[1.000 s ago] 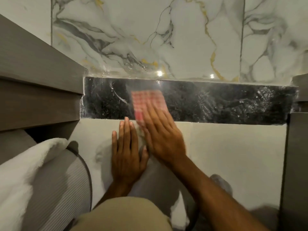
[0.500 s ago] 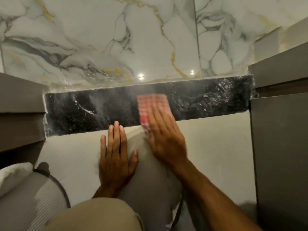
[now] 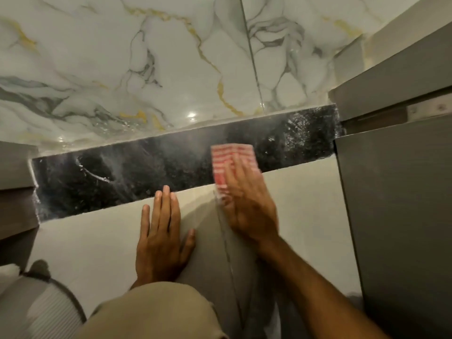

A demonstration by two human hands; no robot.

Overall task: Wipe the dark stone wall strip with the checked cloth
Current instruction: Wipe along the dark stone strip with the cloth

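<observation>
Wiping is the step in hand: the right hand lies flat, fingers stretched out and close together, pressing the red-and-white checked cloth against the dark stone wall strip. The cloth sits right of the strip's middle, covering most of its height, with its lower edge hanging over onto the pale wall panel below. Hand and cloth are blurred, so I judge a stroke is under way, though its direction cannot be read. The left hand rests palm down on the pale panel just below the strip, fingers extended and nearly together, thumb spread; it holds nothing and seems to brace the body. White streaks and speckles show on the strip at both ends, thickest near the grey cabinet on the right. The job looks partway done. Next, the cloth needs carrying on to the speckled stretch beside the cabinet, with even pressure into the corner, then over the smears at the left end.
</observation>
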